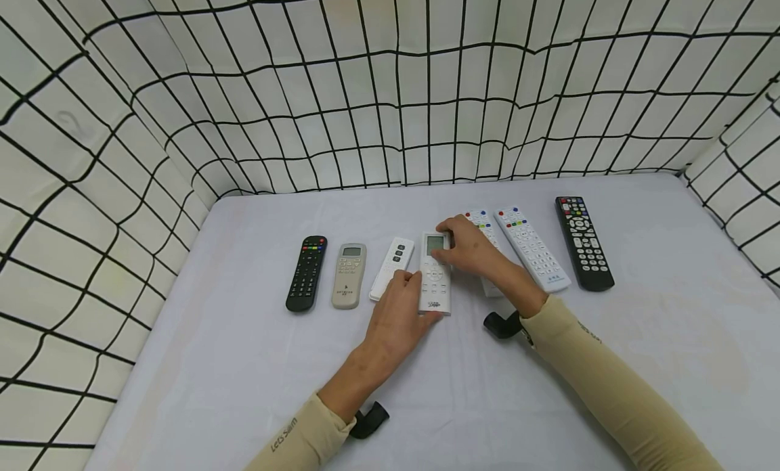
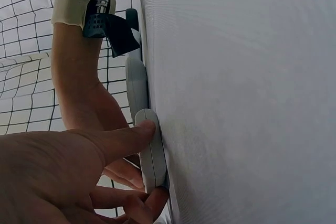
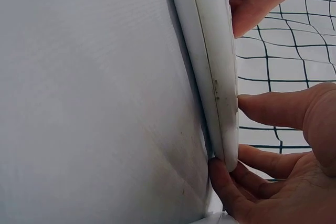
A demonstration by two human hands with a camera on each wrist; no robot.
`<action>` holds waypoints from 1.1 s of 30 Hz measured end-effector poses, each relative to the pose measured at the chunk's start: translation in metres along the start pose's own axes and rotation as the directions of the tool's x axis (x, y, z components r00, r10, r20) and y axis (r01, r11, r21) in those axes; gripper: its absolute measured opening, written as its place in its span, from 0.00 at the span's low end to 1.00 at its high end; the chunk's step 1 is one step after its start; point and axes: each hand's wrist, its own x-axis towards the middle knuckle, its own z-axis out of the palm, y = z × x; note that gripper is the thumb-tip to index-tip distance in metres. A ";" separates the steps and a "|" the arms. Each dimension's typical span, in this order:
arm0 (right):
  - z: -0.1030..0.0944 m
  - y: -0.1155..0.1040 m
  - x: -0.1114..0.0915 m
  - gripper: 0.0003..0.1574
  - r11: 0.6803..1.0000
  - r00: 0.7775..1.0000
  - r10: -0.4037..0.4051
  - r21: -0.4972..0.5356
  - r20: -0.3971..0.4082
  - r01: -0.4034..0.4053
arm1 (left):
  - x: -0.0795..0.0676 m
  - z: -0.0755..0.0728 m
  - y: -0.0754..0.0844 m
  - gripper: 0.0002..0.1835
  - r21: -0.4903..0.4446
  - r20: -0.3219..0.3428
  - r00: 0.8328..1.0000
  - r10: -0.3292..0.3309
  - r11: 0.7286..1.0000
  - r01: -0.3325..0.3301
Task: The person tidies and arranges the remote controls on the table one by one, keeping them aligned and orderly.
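Between my hands a white air-conditioner remote (image 1: 435,292) lies upright on the white cloth, its grey display at the far end. My left hand (image 1: 395,315) holds its near end, thumb against the bottom edge and fingers along the left side. At the far end my right hand (image 1: 470,248) pinches it, thumb on the face by the display and fingers at the top edge; the right wrist view shows fingertips (image 3: 223,182) under that end. A slim white remote (image 1: 393,258) is just left, partly behind my left hand. My right hand partly covers a white remote with coloured buttons (image 1: 481,217).
To the left lie a beige remote (image 1: 349,275) and a black remote (image 1: 307,275). On the right are another white remote (image 1: 533,251) and a larger black remote (image 1: 585,244). White walls with black grid netting (image 1: 396,105) border the cloth-covered table (image 1: 244,363).
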 end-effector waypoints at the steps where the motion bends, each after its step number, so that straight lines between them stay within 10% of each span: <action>1: 0.000 0.000 0.000 0.37 1.000 1.000 0.001 0.000 0.001 -0.001 | 0.000 0.000 0.000 0.37 -0.002 0.001 1.000 0.000 1.000 0.000; 17: -0.004 0.004 -0.006 0.35 0.995 1.000 0.019 0.098 -0.019 -0.017 | -0.001 -0.011 -0.001 0.47 0.054 0.019 1.000 0.006 0.999 -0.007; 33: -0.021 0.014 -0.013 0.26 0.985 0.989 0.007 0.169 -0.148 0.019 | 0.016 -0.021 -0.016 0.16 0.123 -0.088 0.995 0.041 0.992 -0.030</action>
